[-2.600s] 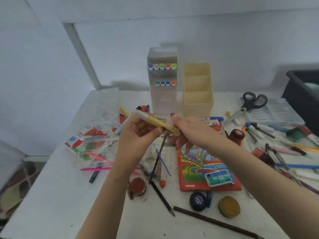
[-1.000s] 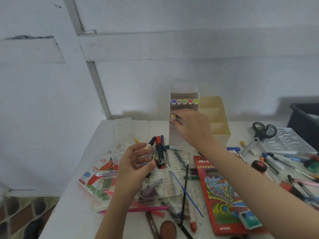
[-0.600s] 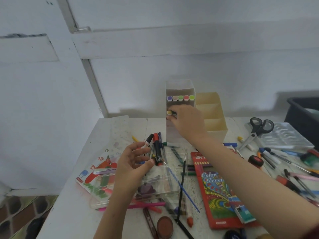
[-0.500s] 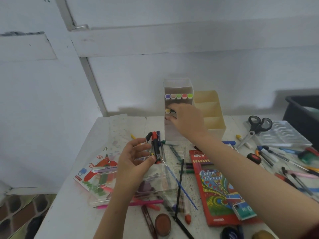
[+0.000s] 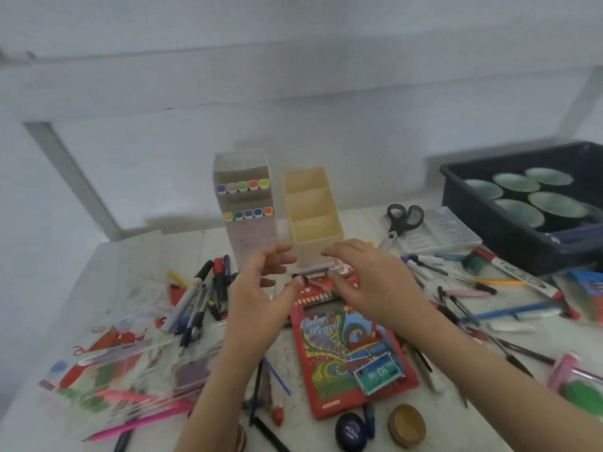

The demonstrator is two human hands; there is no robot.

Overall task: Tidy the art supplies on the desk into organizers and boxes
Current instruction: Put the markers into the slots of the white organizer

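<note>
A pale lilac marker (image 5: 314,269) lies level just in front of the cream three-step organizer (image 5: 313,220). My right hand (image 5: 372,282) pinches its right end between thumb and fingers. My left hand (image 5: 261,291) is beside its left end, thumb tip touching it, the other fingers spread and loose. Behind stands the clear marker box (image 5: 253,234) with two rows of coloured marker caps. Loose markers and pens (image 5: 204,295) lie in a heap to the left.
A red colour-pencil box (image 5: 339,350) lies under my hands. Scissors (image 5: 403,220) rest on a clear tray (image 5: 440,236). A dark bin (image 5: 509,238) of round lids stands at the back right. A clear pencil case (image 5: 130,363) lies front left; pens (image 5: 509,311) and paint pots (image 5: 406,425) are scattered.
My right hand left the marker box, where a yellow-capped marker now sits in the lower row, and came down to a lilac marker. My left hand rose from the pen heap to meet it.
</note>
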